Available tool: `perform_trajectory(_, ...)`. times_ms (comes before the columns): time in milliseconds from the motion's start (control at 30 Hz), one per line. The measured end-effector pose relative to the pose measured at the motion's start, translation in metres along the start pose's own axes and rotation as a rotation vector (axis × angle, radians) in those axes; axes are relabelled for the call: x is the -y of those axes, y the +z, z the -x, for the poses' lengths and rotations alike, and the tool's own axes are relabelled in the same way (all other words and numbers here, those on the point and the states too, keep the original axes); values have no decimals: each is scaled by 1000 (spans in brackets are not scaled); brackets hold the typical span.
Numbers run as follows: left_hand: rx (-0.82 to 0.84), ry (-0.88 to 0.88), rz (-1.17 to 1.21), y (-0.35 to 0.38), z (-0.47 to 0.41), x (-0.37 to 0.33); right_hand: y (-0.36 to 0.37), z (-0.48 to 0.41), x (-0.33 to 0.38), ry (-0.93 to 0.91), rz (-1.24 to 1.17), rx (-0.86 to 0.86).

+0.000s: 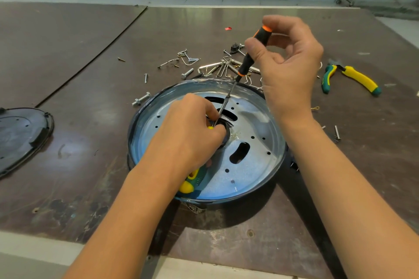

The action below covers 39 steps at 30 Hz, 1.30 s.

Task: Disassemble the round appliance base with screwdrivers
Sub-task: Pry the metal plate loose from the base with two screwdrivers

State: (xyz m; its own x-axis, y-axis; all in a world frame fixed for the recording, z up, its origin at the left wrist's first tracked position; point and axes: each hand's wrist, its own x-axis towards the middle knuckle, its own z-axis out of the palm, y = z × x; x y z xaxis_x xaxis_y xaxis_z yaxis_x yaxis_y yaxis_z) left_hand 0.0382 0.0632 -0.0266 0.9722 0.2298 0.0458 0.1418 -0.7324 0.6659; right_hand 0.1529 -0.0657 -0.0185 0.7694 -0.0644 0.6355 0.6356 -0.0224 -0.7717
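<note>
Two screwdrivers in use at once; both work at the middle of the round appliance base (238, 198), which sits open side up in the centre of the frame on the brown table (90, 79); its silvery metal plate (249, 161) shows oblong slots and small holes.

Right hand (285, 63), upper right of centre, raised above the far rim; thumb and fingers pinch the handle of the orange-and-black screwdriver (251, 56); shaft slants down and left to the hub of the plate.

Left hand (188, 133) lies over the hub, fingers curled round the green-and-yellow screwdriver (192, 180); handle end sticks out below the wrist toward the near rim; its tip is hidden under the fingers.

Loose hardware (204, 65) (screws, bolts, wire hooks) is scattered just beyond the far rim; green-and-yellow pliers (353, 77) lie at right, well apart from the base; dark cover (20, 136) lies at the left edge of the frame.
</note>
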Motion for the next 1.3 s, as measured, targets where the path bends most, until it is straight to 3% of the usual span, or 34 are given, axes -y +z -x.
perform_trajectory(1300,5,8,7,0,0,0,-2,0,-2,-24,57,-2)
